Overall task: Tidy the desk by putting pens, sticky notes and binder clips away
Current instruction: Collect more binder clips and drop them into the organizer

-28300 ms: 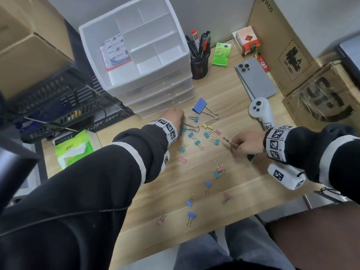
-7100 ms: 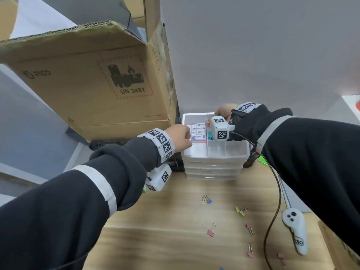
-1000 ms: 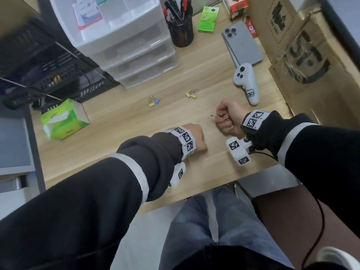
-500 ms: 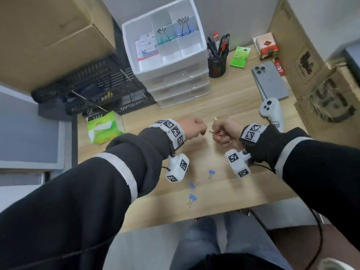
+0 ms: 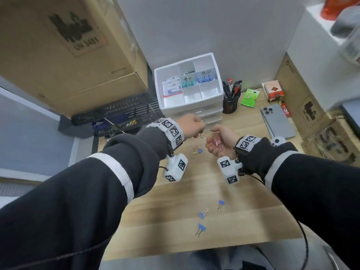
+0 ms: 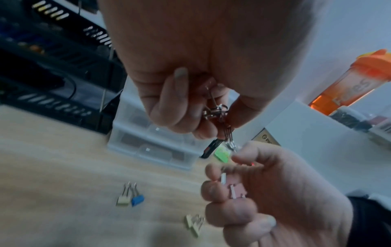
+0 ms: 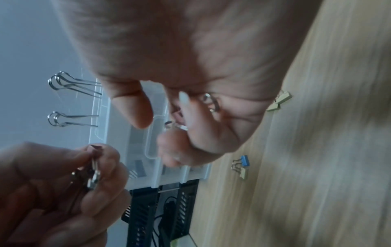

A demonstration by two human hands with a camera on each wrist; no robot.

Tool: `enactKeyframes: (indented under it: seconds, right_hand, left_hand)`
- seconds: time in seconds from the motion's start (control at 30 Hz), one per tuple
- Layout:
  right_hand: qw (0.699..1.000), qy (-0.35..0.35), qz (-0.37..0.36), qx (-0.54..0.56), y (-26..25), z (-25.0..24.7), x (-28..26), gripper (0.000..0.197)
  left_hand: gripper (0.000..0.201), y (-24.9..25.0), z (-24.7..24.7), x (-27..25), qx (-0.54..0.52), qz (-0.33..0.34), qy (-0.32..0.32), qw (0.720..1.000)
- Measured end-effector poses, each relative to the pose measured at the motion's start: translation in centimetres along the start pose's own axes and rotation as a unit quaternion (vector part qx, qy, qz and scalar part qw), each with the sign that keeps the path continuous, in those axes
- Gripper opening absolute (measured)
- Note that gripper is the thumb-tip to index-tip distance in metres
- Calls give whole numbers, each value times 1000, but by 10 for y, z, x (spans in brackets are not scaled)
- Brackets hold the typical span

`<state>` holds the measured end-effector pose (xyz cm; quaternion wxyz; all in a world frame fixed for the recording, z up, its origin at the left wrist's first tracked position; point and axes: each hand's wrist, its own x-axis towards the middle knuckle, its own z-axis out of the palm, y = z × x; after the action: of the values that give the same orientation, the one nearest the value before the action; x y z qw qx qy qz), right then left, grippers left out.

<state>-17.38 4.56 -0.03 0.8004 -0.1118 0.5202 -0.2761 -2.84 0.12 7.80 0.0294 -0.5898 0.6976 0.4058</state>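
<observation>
Both hands hover above the wooden desk (image 5: pixel 175 191), in front of the white drawer organizer (image 5: pixel 218 90). My left hand (image 5: pixel 200 127) pinches small binder clips (image 6: pixel 215 110) by their wire handles, and they hang below its fingers. My right hand (image 5: pixel 212 142) is turned palm up, its fingers curled round pink binder clips (image 5: pixel 216 145), also seen in the left wrist view (image 6: pixel 236 189). Loose clips lie on the desk: a yellow and blue pair (image 5: pixel 197 151), and three blue clips (image 5: pixel 202 213) near the front edge. Pens stand in a black cup (image 5: pixel 229 105).
Large clips (image 5: pixel 203 76) and sticky notes (image 5: pixel 172 87) sit in the organizer's top compartments. A black mesh rack (image 5: pixel 116 117) and a cardboard box (image 5: pixel 68 45) stand to the left. A phone (image 5: pixel 276 121), a white controller (image 5: pixel 277 141) and small boxes lie to the right.
Both hands have lifted off the desk toward the organizer. The right hand has turned palm up with pink clips in it. The view has tilted upward.
</observation>
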Motion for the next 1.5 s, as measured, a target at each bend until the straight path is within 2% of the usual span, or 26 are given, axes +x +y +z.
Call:
enactKeyframes:
  seconds: [0.07, 0.1, 0.17, 0.23, 0.3, 0.37, 0.43, 0.53, 0.63, 0.73, 0.8, 0.9, 1.03, 1.17, 1.27, 1.43, 1.5]
  right_hand:
    - [998, -10, -7, 64, -3, 9, 4, 57]
    - [994, -3, -19, 104, -4, 14, 6, 59]
    - [978, 17, -28, 208, -5, 23, 9, 41]
    - [964, 2, -35, 265, -8, 32, 11, 21]
    - [954, -5, -69, 293, -11, 37, 13, 21]
    - [951, -30, -84, 297, -14, 37, 15, 23]
    - [943, -83, -62, 316, -17, 35, 17, 18]
    - [961, -63, -30, 268, -24, 25, 21, 21]
    - [969, -71, -8, 237, -37, 25, 16, 18]
    - [970, -98, 21, 224, -51, 25, 16, 22]
    - [969, -123, 13, 214, -66, 23, 14, 17]
    - [978, -127, 15, 163, -92, 24, 0, 16]
    - [994, -46, -4, 95, -132, 27, -24, 38]
    - [997, -11, -51, 60, -183, 31, -35, 42]
    - [996, 22, -85, 34, -221, 30, -29, 40]
    - [979, 148, -139, -23, -262, 36, -7, 25]
    - [975, 158, -157, -21, -267, 39, 1, 21]
  left_hand:
    - [21, 7, -8, 3, 47, 41, 8, 998]
    - [21, 11, -11, 5, 72, 57, 10, 996]
    - [23, 17, -13, 8, 112, 76, 8, 991]
    - [23, 21, -15, 9, 126, 79, -2, 989]
    - [21, 25, -18, 10, 121, 74, -14, 990]
    - [17, 28, -21, 12, 93, 59, -25, 994]
    - [21, 30, -25, 14, 47, 41, -34, 997]
    - [28, 35, -35, 15, -16, 35, -44, 998]
    - [32, 39, -45, 16, -46, 36, -34, 998]
    - [31, 45, -59, 16, -76, 34, -36, 996]
    - [29, 49, -71, 15, -84, 38, -36, 995]
    - [27, 53, -91, 16, -81, 53, 10, 995]
    - [21, 42, -126, 16, -29, 63, 115, 991]
    - [24, 17, -154, 18, 38, 15, 154, 987]
    - [28, -4, -156, 23, 92, -21, 139, 986]
    - [27, -24, -139, 23, 185, -48, 64, 979]
    - [29, -26, -135, 22, 207, -49, 46, 976]
